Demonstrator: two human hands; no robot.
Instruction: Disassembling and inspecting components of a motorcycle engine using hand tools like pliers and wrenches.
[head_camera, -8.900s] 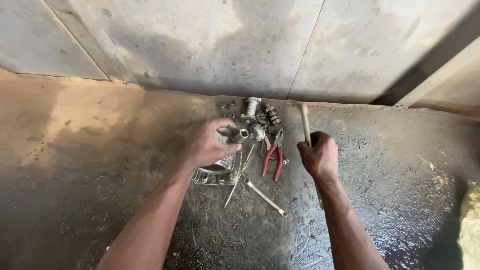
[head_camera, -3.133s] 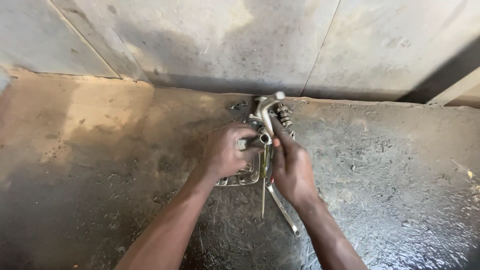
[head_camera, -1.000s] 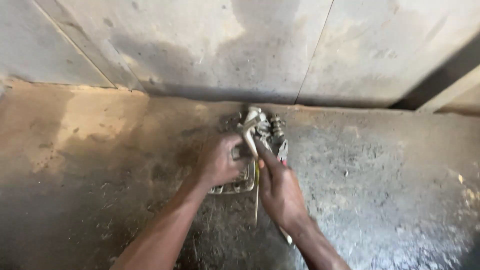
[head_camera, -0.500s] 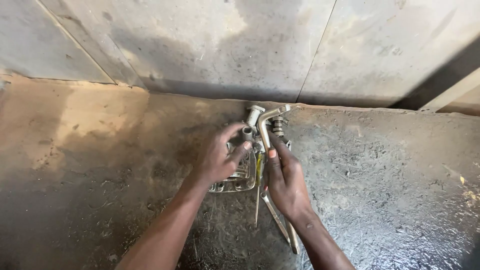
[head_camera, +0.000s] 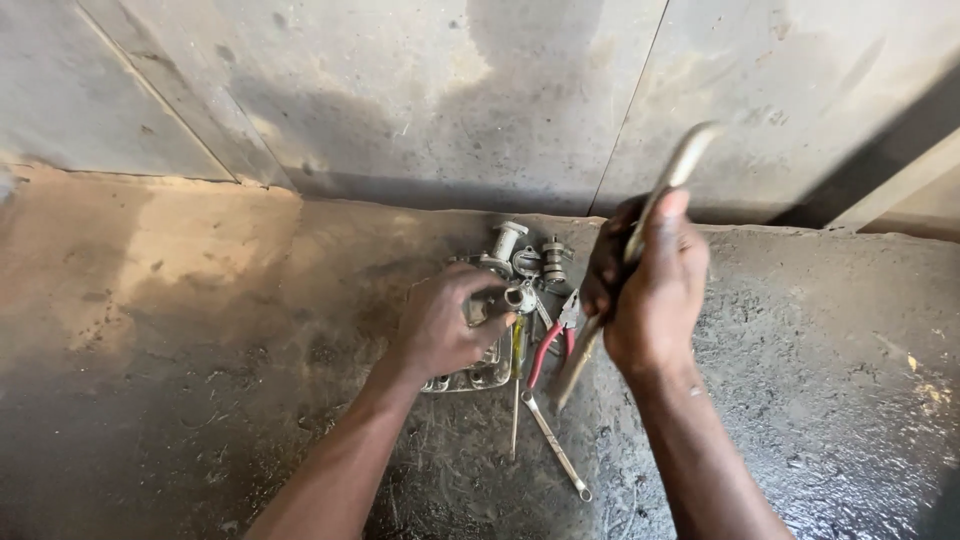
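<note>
Left hand: the left hand (head_camera: 445, 330) rests on a metal engine part (head_camera: 480, 355) lying on the floor, fingers curled over its top and clamped on it, thumb tip next to a small round fitting (head_camera: 518, 298)
Right hand: the right hand (head_camera: 650, 285) is lifted above the floor, right of the part, fist clamped round a long metal tool (head_camera: 640, 230)
Tool: it runs through the fist at a slant, its blurred upper end against the wall to the far right, its lower end pointing down to the near left, just above the pliers
Engine part: silver, ribbed on its near edge, mostly hidden under the left hand; it sits at the middle of the scene, close to the wall
Near the part: red-handled pliers (head_camera: 552, 345) lie just right of it; a screwdriver (head_camera: 516, 370) with a yellow-green handle lies along its right edge, shaft pointing near; a thin wrench (head_camera: 555, 447) lies nearer still, angled to the right
Far side: a pale cylinder (head_camera: 506, 240) and a dark grooved spool (head_camera: 553, 262) stand beside each other behind the part
Floor: the concrete floor (head_camera: 800, 400) is dark and oily, paler and dusty at the left (head_camera: 120, 260)
Wall: a grey panelled wall (head_camera: 400, 90) rises just behind the pile
</note>
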